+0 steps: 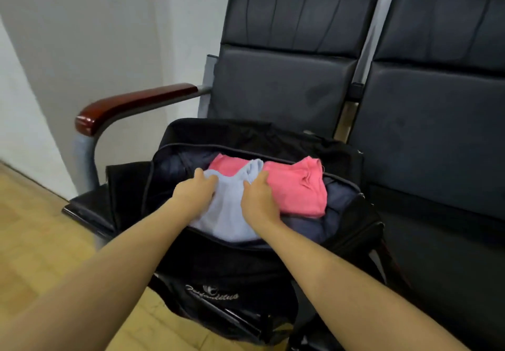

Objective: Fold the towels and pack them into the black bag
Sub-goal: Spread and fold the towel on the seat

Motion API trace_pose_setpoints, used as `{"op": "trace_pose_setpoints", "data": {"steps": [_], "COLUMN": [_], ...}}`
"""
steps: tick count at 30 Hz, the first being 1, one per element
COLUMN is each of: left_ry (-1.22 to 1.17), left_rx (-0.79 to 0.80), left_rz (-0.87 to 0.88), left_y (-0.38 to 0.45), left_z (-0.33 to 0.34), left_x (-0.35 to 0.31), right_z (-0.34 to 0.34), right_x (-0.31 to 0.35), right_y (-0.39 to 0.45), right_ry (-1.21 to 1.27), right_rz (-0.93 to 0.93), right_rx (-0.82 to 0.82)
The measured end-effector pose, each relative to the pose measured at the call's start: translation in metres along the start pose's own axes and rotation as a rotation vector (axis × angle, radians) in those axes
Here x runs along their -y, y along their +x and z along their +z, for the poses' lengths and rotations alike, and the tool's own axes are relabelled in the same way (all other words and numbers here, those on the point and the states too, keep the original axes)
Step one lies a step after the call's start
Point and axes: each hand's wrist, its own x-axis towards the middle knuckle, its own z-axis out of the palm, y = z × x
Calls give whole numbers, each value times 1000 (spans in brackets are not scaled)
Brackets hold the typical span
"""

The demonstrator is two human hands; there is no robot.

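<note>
The black bag lies unzipped on a chair seat, its dark blue lining showing. Inside it a folded pink towel sits toward the right and back. A pale blue towel lies over the pink one's left part, reaching the bag's near rim. My left hand rests on the pale blue towel's left edge, fingers curled into the cloth. My right hand presses on its right edge, next to the pink towel. Both hands grip the pale blue towel.
The bag sits on the left seat of a row of black padded chairs. A reddish wooden armrest on a grey metal frame stands to the left. The right chair seat is beside the bag. Wooden floor lies lower left, white wall behind.
</note>
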Motion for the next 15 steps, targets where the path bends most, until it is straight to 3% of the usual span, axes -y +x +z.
{"op": "trace_pose_setpoints", "data": {"steps": [4,6,9,13,15], "left_ry": [189,268,297,-53,-24], "left_rx": [112,-87,-239,-14,101], "left_rz": [-29,70,214,185,156], "left_y": [-10,-14,-18,-14,-13], "left_z": [24,38,42,62,71], "left_x": [17,22,22,19,23], "right_z": [27,36,41,40,40], "right_x": [-26,-33,-39,-43,-49], "right_y": [-14,-21,-28,-25,-20], "right_ry": [-252,-344,-649,-838,-853], "right_rz": [122,172,64,-347,-376], "right_rx": [54,92,29,-113,65]}}
